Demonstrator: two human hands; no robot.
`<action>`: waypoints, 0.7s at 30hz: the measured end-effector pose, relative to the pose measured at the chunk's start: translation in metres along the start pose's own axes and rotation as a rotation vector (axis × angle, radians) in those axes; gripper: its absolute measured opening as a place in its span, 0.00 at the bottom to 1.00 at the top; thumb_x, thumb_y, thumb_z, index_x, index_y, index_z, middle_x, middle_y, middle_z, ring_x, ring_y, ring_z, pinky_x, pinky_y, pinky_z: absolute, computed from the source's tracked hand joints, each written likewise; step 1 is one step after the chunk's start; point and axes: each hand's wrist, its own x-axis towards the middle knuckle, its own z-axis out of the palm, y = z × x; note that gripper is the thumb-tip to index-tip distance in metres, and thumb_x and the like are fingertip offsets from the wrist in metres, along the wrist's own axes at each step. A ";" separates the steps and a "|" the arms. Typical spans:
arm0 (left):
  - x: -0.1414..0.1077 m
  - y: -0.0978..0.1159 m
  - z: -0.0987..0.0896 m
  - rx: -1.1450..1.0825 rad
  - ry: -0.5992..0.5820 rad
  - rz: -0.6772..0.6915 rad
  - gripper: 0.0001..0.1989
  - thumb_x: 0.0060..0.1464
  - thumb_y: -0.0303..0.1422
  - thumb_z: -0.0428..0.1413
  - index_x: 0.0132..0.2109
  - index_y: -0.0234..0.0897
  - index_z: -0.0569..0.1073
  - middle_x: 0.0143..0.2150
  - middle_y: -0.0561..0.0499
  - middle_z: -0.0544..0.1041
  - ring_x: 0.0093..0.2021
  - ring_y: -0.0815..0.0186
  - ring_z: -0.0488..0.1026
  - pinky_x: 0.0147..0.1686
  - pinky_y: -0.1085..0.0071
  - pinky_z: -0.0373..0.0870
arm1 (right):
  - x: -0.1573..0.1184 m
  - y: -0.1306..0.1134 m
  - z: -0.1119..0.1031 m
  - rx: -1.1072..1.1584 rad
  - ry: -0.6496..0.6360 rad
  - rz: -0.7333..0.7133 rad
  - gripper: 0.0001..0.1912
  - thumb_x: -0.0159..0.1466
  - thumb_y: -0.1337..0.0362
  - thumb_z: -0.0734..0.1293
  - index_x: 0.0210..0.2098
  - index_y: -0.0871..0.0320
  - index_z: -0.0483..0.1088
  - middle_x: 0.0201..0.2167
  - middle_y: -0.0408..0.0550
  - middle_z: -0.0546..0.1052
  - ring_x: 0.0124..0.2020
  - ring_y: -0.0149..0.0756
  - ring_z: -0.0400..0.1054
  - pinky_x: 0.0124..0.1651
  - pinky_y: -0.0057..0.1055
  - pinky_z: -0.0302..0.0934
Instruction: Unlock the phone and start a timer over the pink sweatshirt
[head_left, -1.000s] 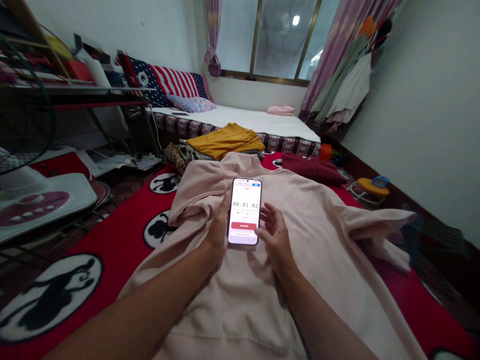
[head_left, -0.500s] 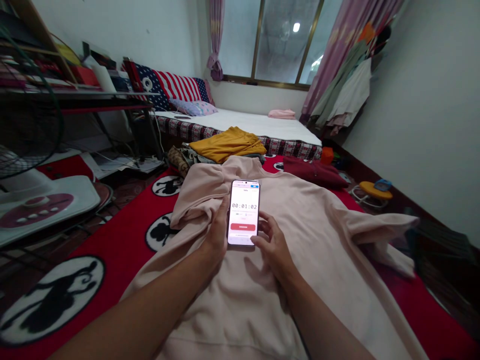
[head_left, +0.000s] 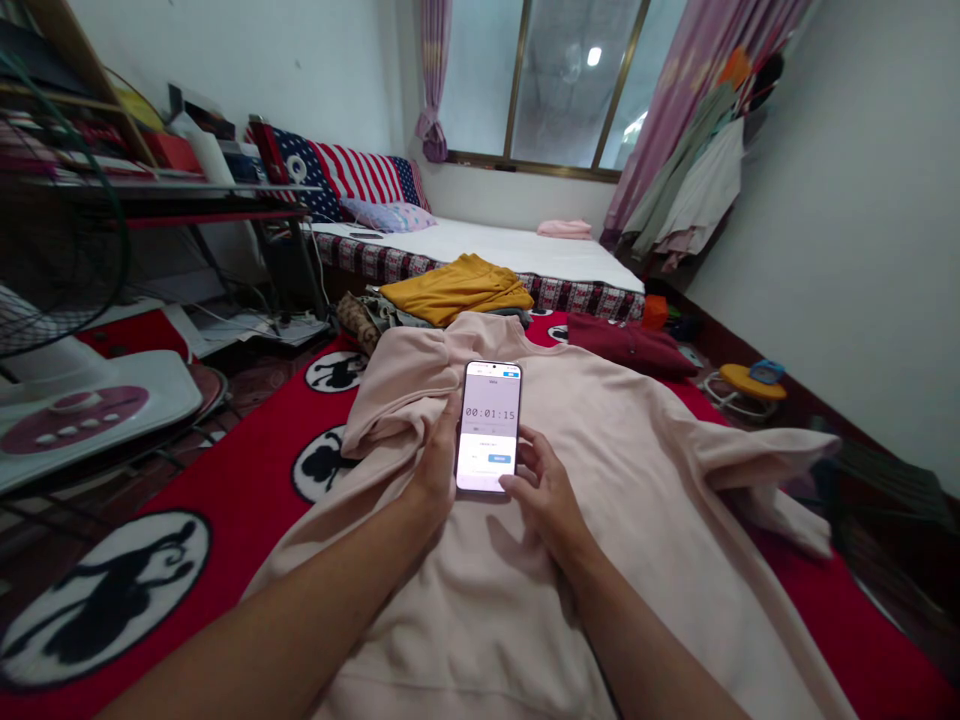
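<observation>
"Left to right, clock on view centre?"
"Fan base (head_left: pixel 82 400), nine, off the red blanket (head_left: pixel 251 490). Left hand (head_left: pixel 436 450), seven: grasping the phone (head_left: pixel 486 425) by its left edge. Yellow garment (head_left: pixel 459 288), eleven, heaped."
"Phone where?"
"Six, just below centre, over the pink top (head_left: pixel 622 470) spread on the blanket. Lit, reads 00:01:15, blue button showing."
"Right hand (head_left: pixel 547 488)?"
"Five. Thumb at phone's lower right corner, fingers loosely bent; can't tell if gripping."
"Rest?"
"Maroon garment (head_left: pixel 630 345), three. Stool (head_left: pixel 750 382), same bearing, further out."
</observation>
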 end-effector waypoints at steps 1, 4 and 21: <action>0.000 0.000 0.000 -0.001 0.003 0.003 0.23 0.61 0.45 0.51 0.52 0.31 0.74 0.47 0.40 0.80 0.47 0.52 0.78 0.48 0.58 0.74 | 0.000 0.000 0.000 0.002 -0.002 -0.001 0.32 0.49 0.70 0.67 0.54 0.53 0.61 0.45 0.48 0.76 0.44 0.41 0.73 0.45 0.38 0.69; 0.000 0.000 0.000 -0.007 0.003 -0.007 0.23 0.61 0.45 0.50 0.53 0.31 0.74 0.47 0.39 0.80 0.48 0.52 0.78 0.49 0.58 0.74 | 0.000 0.000 0.001 0.000 0.013 -0.004 0.32 0.49 0.70 0.67 0.53 0.53 0.61 0.44 0.48 0.76 0.44 0.42 0.73 0.45 0.39 0.69; -0.001 0.000 0.001 0.009 -0.011 -0.016 0.25 0.60 0.47 0.51 0.55 0.32 0.73 0.46 0.40 0.80 0.46 0.53 0.78 0.46 0.59 0.75 | 0.000 -0.004 0.003 -0.006 0.067 0.010 0.28 0.49 0.68 0.67 0.50 0.55 0.62 0.41 0.48 0.77 0.42 0.41 0.74 0.42 0.37 0.69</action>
